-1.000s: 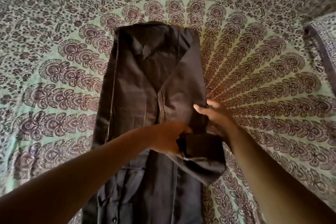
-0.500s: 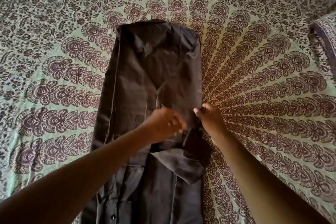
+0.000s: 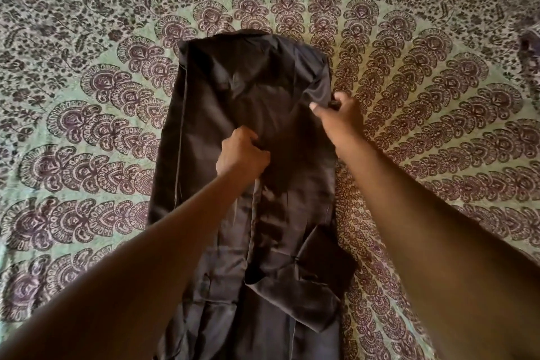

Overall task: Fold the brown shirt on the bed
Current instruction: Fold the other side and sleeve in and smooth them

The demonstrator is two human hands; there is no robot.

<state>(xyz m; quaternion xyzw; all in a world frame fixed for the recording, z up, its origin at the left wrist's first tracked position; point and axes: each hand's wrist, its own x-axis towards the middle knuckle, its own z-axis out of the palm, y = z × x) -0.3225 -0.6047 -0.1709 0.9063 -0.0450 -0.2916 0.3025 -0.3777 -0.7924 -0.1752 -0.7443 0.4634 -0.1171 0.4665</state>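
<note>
Brown, smooth woven shirt (image 3: 251,184) lies lengthwise on the bed's green paisley-printed cotton spread (image 3: 87,131), both sides folded inward. Nearest, the cuffed sleeve end (image 3: 298,295) now rests flat, released. The left hand (image 3: 242,155) pinches the centre fabric; the right hand (image 3: 339,111) — moved farther up within the last second — grips the right folded edge. Judgement: sleeve placed, edges being straightened before the lengthwise fold.

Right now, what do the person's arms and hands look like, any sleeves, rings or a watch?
Both forearms are bare as far as the picture shows, with no sleeve in view. The left hand and right hand show no glove, ring, watch or bracelet. Fingers are partly hidden, so a small ring cannot be ruled out.
</note>
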